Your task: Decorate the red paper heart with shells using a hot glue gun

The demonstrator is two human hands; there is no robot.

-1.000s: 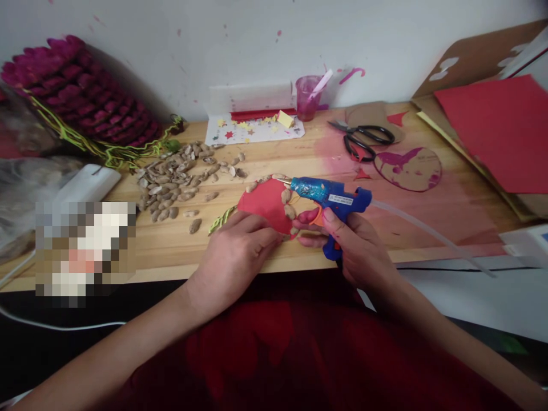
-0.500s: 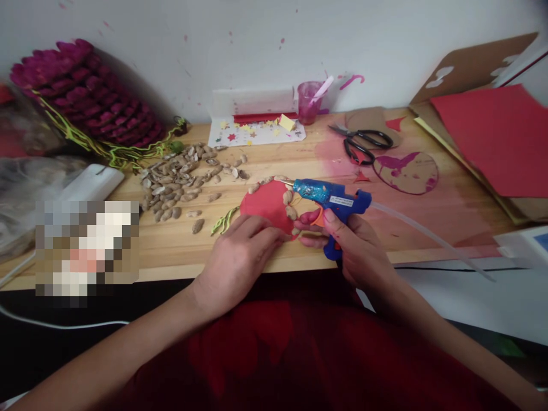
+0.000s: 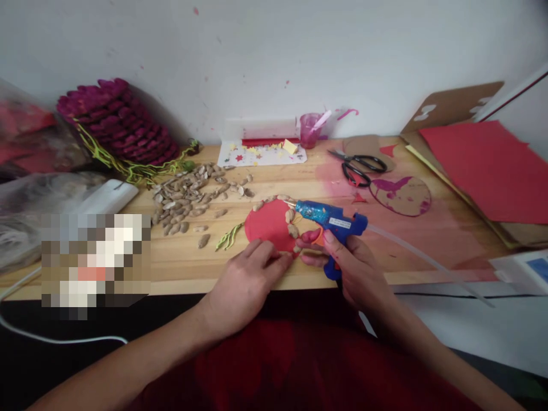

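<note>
My right hand (image 3: 359, 260) grips a blue hot glue gun (image 3: 329, 217), with a finger at its orange trigger. The gun's metal tip is close to the upper right edge of a round red paper disc (image 3: 268, 225) on the table. Peanut shells (image 3: 291, 222) line the disc's top and right edge, and yellow-green strings (image 3: 230, 238) stick out at its left. My left hand (image 3: 246, 282) has its fingers bent and closed on the disc's lower edge; its fingertips are partly hidden.
Loose peanut shells (image 3: 184, 200) are heaped at left, before a purple shell-covered piece (image 3: 120, 125). Scissors (image 3: 359, 165), a cardboard round (image 3: 402, 195) and red sheets (image 3: 488, 171) lie right. A purple-stained cup (image 3: 309, 131) stands at the back beside star confetti (image 3: 257, 154).
The view has tilted up, so everything sits lower in the picture. Both hands, the glue gun and the disc keep nearly the same places relative to one another.
</note>
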